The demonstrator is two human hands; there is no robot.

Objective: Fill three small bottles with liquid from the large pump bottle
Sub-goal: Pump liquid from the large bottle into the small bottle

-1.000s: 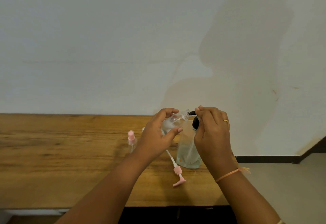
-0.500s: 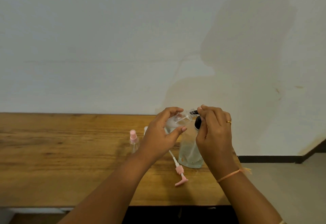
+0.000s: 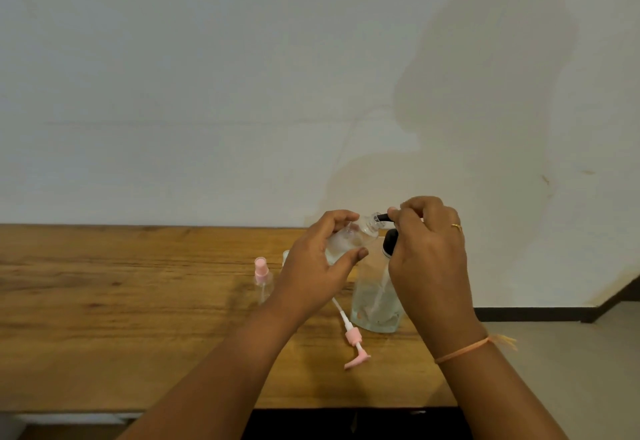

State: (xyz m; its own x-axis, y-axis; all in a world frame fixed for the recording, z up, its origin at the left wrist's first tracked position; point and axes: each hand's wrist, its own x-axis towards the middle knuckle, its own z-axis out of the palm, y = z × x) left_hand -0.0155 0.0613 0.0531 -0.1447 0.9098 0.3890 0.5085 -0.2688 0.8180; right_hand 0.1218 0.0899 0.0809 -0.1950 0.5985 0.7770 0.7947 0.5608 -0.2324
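Observation:
The large clear pump bottle (image 3: 375, 304) stands on the wooden table (image 3: 121, 301) with a black pump head. My right hand (image 3: 429, 259) rests over that pump head, fingers curled round it. My left hand (image 3: 317, 266) grips a small clear bottle (image 3: 349, 238), tilted so its open mouth meets the black spout (image 3: 383, 218). A second small bottle with a pink spray cap (image 3: 262, 278) stands upright to the left. Part of a third small bottle (image 3: 286, 256) shows behind my left hand.
A loose pink pump cap with its white tube (image 3: 353, 339) lies on the table in front of the large bottle. The table's right edge runs just past the large bottle, with floor beyond. A plain wall stands close behind.
Both hands and the small bottle have kept their hold at the spout; the view has shifted slightly and my right hand sits a little lower on the pump head.

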